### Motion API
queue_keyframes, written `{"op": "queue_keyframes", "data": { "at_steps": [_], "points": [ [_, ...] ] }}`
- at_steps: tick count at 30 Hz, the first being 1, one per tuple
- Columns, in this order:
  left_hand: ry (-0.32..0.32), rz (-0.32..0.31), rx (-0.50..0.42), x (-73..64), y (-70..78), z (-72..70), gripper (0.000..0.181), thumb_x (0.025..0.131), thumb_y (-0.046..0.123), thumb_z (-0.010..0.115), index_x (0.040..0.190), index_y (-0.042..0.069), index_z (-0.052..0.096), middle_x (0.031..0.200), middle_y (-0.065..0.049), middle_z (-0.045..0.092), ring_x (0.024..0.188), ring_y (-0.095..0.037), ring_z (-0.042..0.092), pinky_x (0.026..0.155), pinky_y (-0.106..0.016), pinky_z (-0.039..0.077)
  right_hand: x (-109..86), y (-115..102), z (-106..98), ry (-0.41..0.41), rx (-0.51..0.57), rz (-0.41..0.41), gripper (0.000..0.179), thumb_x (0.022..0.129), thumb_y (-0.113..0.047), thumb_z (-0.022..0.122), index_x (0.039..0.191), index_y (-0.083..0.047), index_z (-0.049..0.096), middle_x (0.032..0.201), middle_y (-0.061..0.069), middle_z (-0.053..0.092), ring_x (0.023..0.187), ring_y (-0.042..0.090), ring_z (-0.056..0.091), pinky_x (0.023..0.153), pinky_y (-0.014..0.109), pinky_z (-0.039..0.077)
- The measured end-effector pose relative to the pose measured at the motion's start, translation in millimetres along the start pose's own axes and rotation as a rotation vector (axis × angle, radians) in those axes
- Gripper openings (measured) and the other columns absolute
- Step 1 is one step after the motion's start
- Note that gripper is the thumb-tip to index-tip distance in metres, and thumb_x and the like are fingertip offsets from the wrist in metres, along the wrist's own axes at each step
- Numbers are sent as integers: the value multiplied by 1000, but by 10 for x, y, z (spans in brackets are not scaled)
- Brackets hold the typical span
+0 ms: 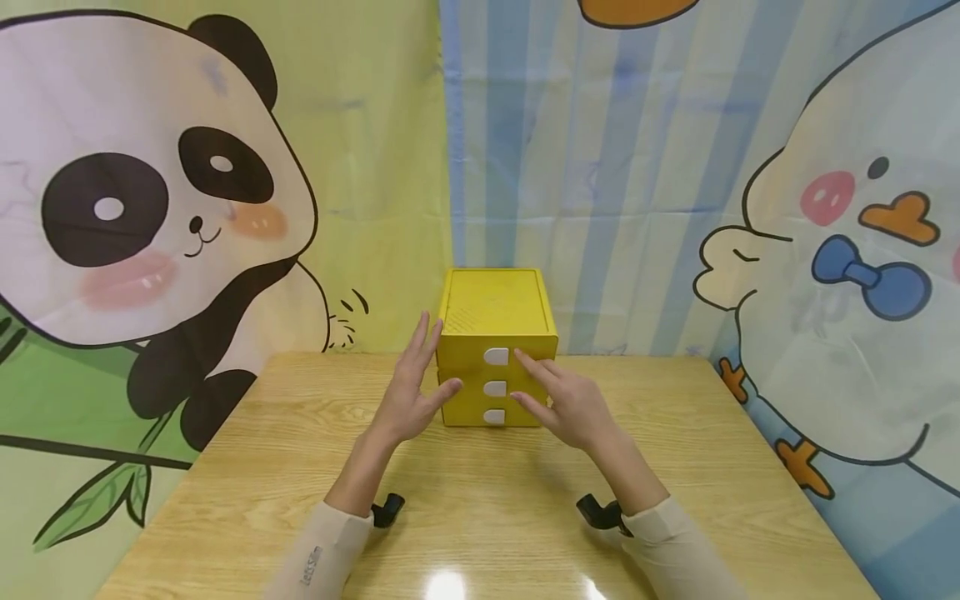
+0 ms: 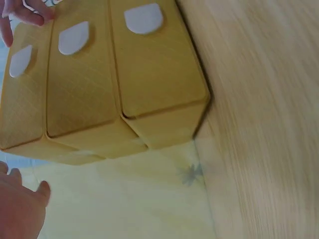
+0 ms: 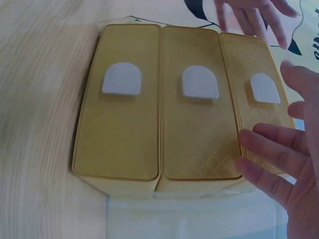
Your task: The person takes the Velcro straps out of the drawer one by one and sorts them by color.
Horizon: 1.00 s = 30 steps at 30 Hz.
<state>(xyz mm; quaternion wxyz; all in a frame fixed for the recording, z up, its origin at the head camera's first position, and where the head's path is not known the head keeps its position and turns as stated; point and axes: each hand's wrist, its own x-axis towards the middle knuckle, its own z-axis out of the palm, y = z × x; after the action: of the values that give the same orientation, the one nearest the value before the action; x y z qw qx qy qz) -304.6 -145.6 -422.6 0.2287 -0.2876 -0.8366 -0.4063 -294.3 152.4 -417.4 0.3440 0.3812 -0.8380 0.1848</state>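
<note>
A small yellow drawer box (image 1: 498, 307) stands at the back of the table, its three drawer fronts facing me. Each front bears a white rounded tab, with the top tab (image 1: 496, 357) level with the right fingertips. My left hand (image 1: 405, 404) is at the box's left side, fingers straight and thumb spread towards the front. On the other side, my right hand (image 1: 576, 407) reaches over the right part of the front with its fingers extended. In the right wrist view, the fingertips (image 3: 247, 137) overlap the top and middle drawer fronts. All three drawers look closed.
The wooden table (image 1: 465, 500) runs under the box and both forearms. Behind it hang printed cloths with a panda (image 1: 247, 225) and a white bird (image 1: 825, 367). Black straps with mounts (image 1: 600, 512) sit at the wrists.
</note>
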Motion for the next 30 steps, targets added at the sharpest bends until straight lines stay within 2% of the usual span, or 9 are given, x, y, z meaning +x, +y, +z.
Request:
{"op": "queue_keyframes", "data": {
  "at_steps": [1, 3, 6, 8, 10, 14, 19, 23, 30],
  "points": [
    [3, -19, -41, 20, 8, 14, 90, 100, 66, 57, 169, 24, 16, 176, 9, -6, 162, -35, 8, 119, -80, 15, 19, -3, 8, 14, 24, 11, 62, 97, -35, 74, 151, -10, 55, 103, 8, 73, 57, 10, 49, 52, 21, 47],
    [9, -54, -117, 60, 23, 40, 89, 101, 62, 57, 169, 25, 13, 176, 13, -5, 163, -32, 6, 120, -78, 14, 59, -12, 28, 39, 88, 33, 59, 97, -30, 75, 149, -8, 57, 103, 8, 73, 63, 14, 59, 53, 22, 49],
    [26, -79, -179, 117, 34, 74, 85, 103, 60, 56, 169, 27, 14, 175, 15, -2, 163, -28, 6, 122, -76, 14, 123, -34, 58, 65, 187, 67, 56, 97, -22, 76, 147, -5, 58, 103, 9, 73, 81, 22, 71, 64, 29, 59],
    [41, -88, -205, 148, 35, 92, 83, 103, 59, 56, 169, 31, 13, 175, 15, 1, 163, -26, 7, 123, -75, 14, 161, -47, 84, 75, 247, 88, 53, 97, -18, 76, 145, -4, 60, 104, 10, 74, 91, 25, 74, 72, 35, 63],
    [54, -97, -227, 171, 35, 107, 81, 103, 59, 56, 168, 37, 13, 175, 14, 4, 163, -24, 8, 124, -73, 14, 187, -61, 105, 76, 289, 108, 49, 97, -17, 75, 143, -3, 61, 104, 11, 74, 92, 25, 74, 76, 38, 64],
    [63, -131, -309, 195, 28, 125, 77, 103, 61, 54, 166, 45, 12, 175, 13, 8, 163, -22, 10, 128, -65, 14, 224, -92, 139, 76, 358, 148, 43, 98, -17, 74, 138, -1, 65, 105, 13, 75, 91, 24, 74, 75, 40, 65],
    [57, -148, -375, 209, -5, 132, 71, 107, 57, 50, 167, 35, 20, 176, 9, 9, 163, -24, 12, 130, -60, 15, 278, -104, 199, 100, 443, 216, 36, 100, -17, 73, 132, -2, 68, 104, 10, 77, 92, 21, 75, 75, 39, 65],
    [46, -140, -380, 205, -26, 128, 63, 109, 52, 47, 164, 27, 31, 177, 1, 9, 163, -24, 11, 130, -60, 15, 298, -105, 253, 126, 473, 244, 30, 100, -12, 72, 127, -2, 70, 100, 10, 78, 88, 22, 75, 74, 31, 65],
    [36, -146, -420, 205, -32, 102, 53, 111, 47, 44, 160, 28, 37, 175, 13, 10, 162, -22, 13, 128, -62, 17, 308, -116, 277, 138, 464, 254, 27, 98, -7, 73, 124, -3, 70, 99, 9, 78, 86, 21, 76, 73, 28, 64]
  ]
}}
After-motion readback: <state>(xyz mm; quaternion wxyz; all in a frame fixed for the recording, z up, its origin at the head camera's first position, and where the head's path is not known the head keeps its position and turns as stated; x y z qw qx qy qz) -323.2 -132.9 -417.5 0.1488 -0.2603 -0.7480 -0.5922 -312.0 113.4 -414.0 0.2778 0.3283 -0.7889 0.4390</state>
